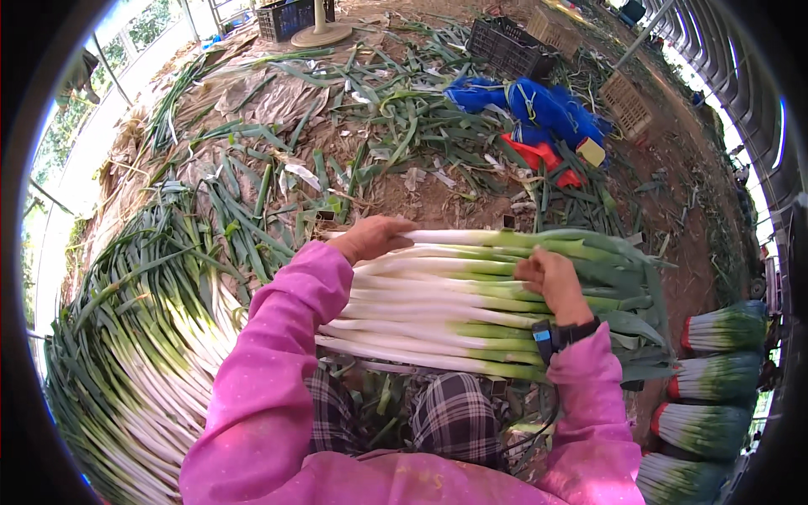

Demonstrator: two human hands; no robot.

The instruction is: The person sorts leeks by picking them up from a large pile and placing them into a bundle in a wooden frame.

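Note:
A row of long green onions [421, 310] lies side by side across in front of my knees, white shafts to the left and green leaves to the right. At the far edge of the row, my left hand [374, 238] has its fingers closed over the white shaft of the farthest green onion. My right hand [555, 284] is on the greener part, fingers curled down against the stalks. A dark wristband with a blue-edged face [545, 340] sits on my right wrist. What holds the row up is mostly hidden beneath it.
A big heap of loose green onions [160, 337] spreads on my left. Several bundles with red bands [707, 379] are stacked at the right. Ahead, leaf scraps cover the soil around a blue cloth [539, 105], a red cloth [543, 158] and a black crate [509, 49].

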